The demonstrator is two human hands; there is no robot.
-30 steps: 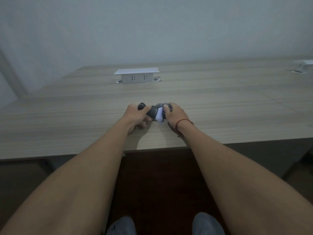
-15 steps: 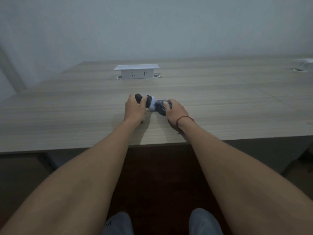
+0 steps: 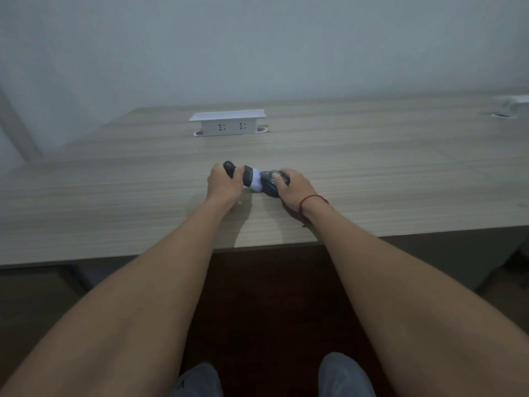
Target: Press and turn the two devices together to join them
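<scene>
Dark handled brush (image 3: 252,180): one, gripped by left hand (image 3: 223,186), right hand (image 3: 292,189).

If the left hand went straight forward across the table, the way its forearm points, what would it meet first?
Most likely the white pop-up socket box. The left hand grips a dark handle and points away from the person; only bare wooden table lies between. Depth is hard to judge.
</scene>
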